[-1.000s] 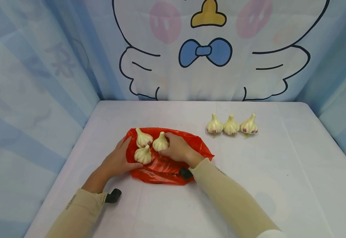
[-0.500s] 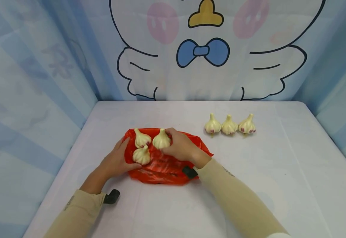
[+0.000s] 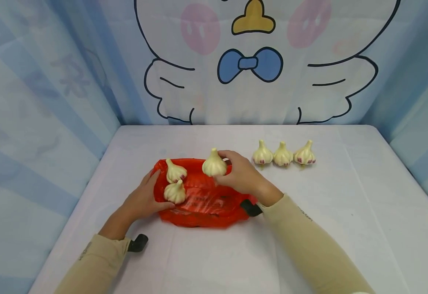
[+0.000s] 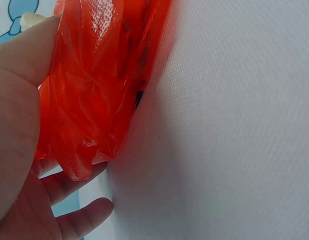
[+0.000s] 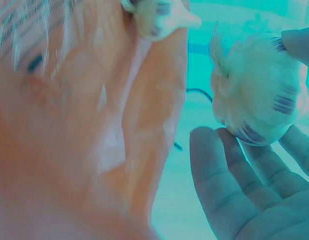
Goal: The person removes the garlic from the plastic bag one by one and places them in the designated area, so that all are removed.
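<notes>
My right hand (image 3: 241,173) holds a garlic bulb (image 3: 214,164) between thumb and fingers, just over the far side of a red plastic bag (image 3: 206,204). In the right wrist view the garlic bulb (image 5: 264,90) shows purple streaks and a tuft of roots, with fingertips against it. Two more pale bulbs, an upper one (image 3: 175,171) and a lower one (image 3: 175,192), lie in the bag's left end. Around that end my left hand (image 3: 144,198) grips the bag; its thumb and fingers are on the red plastic (image 4: 89,90) in the left wrist view.
Three garlic bulbs, a left one (image 3: 262,153), a middle one (image 3: 283,155) and a right one (image 3: 305,153), stand in a row at the far right of the white table (image 3: 324,228). A cartoon-printed curtain (image 3: 250,98) hangs behind it.
My right hand has lifted the garlic bulb from beside the other two in the bag and moved it right and away from me. The left hand stays at the bag's left end.
</notes>
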Demonstrator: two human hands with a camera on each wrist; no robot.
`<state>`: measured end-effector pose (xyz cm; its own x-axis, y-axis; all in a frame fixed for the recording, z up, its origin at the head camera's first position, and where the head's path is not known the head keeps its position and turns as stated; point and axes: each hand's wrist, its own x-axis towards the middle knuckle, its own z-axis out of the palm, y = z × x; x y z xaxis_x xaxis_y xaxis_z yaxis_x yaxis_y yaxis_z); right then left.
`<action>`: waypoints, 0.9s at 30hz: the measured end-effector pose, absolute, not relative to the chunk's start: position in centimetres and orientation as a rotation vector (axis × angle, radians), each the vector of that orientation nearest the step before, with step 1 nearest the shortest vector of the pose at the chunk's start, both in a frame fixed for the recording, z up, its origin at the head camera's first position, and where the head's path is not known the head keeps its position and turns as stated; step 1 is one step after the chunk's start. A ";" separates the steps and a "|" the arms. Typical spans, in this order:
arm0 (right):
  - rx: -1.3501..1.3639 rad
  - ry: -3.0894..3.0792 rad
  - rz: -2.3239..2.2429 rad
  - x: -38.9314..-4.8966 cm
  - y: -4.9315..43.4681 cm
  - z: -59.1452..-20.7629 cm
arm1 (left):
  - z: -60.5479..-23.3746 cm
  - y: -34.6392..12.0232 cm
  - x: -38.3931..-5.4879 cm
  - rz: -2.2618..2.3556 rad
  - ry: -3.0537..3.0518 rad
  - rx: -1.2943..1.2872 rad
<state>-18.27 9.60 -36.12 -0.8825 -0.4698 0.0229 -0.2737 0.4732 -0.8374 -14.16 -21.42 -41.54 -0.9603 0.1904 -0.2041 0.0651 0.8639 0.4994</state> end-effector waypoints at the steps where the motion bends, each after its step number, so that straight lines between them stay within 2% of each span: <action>1: -0.641 2.505 -1.379 -18.3 10.0 -36.0 | -41.5 -21.4 -14.1 0.737 2.792 0.197; 12: -0.651 2.571 -1.353 -18.2 13.6 -34.4 | -41.6 -21.4 -14.1 0.737 2.794 0.203; 27: -0.500 2.691 -1.284 -17.9 19.1 -33.9 | -41.6 -21.5 -14.1 0.719 2.796 0.196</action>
<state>-17.88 19.13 -33.94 -0.9384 -0.3438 0.0351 -0.2435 0.5858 -0.7730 -14.10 -21.45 -41.60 -0.9604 0.1899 -0.2040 0.0680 0.8695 0.4893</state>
